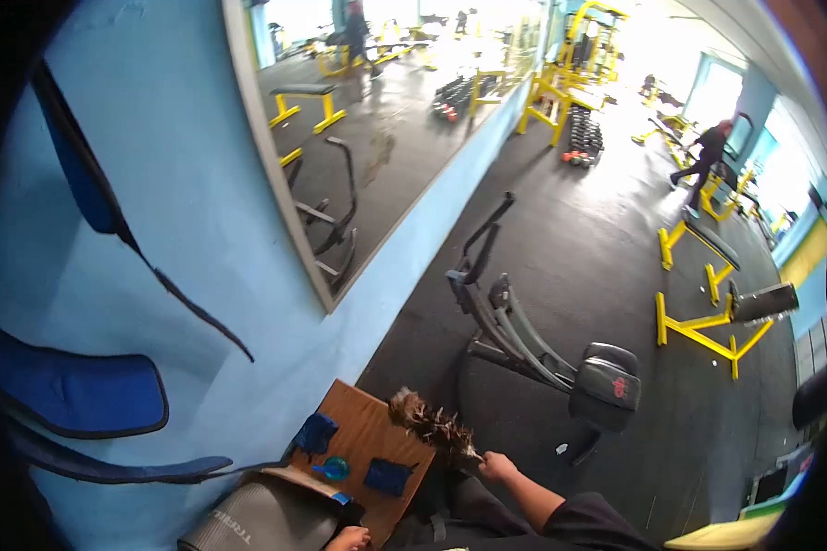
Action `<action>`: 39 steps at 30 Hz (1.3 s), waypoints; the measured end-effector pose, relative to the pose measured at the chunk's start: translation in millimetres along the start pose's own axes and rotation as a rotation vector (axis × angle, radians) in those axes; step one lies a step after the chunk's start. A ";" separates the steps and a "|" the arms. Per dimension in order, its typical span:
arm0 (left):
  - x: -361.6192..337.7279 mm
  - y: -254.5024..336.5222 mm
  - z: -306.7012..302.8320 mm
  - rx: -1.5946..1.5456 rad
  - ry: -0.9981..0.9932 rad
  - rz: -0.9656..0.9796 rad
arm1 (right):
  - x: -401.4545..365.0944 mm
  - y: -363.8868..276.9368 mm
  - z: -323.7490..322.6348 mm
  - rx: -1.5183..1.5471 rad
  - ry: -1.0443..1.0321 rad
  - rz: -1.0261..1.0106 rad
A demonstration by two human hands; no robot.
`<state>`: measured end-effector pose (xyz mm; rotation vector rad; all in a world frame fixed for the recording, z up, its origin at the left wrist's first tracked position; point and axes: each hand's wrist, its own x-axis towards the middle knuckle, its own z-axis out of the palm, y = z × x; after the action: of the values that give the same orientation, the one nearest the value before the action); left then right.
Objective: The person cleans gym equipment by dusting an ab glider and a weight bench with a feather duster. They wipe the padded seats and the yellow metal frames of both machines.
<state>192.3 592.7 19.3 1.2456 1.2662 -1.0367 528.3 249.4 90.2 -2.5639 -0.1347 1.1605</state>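
Note:
My right hand (498,466) is closed round the handle of a feather duster (432,422). Its brown feathers point up and left, over the right edge of a wooden table (363,409). On the tabletop lie two dark blue cloth pouches, one pouch (316,432) at the back and another pouch (389,477) nearer me, with a round translucent blue object (335,468) between them. At the bottom edge, my left hand (349,538) is beside the table and a grey padded mat (257,519). Its fingers look curled; anything inside them is hidden.
Blue belts (92,390) hang on the left wall below a large mirror (386,119). A black exercise machine (524,340) stands ahead on the dark floor. Yellow benches (708,331) are to the right, a dumbbell rack (583,138) is further back, and a person (706,156) walks there.

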 end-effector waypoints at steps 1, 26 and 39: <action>1.2 9.7 -0.7 0.027 0.002 0.021 | -12.5 16.3 2.6 0.044 0.031 0.014; -93.4 424.6 182.3 0.522 0.329 0.853 | 26.4 148.6 -236.5 0.588 0.276 -0.165; -215.2 678.8 173.9 0.310 0.878 1.662 | 83.0 73.6 -304.4 0.772 0.083 -0.407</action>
<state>867.7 459.1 271.0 2.3587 0.1913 0.6292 807.0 121.4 194.6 -1.7888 -0.1440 0.7482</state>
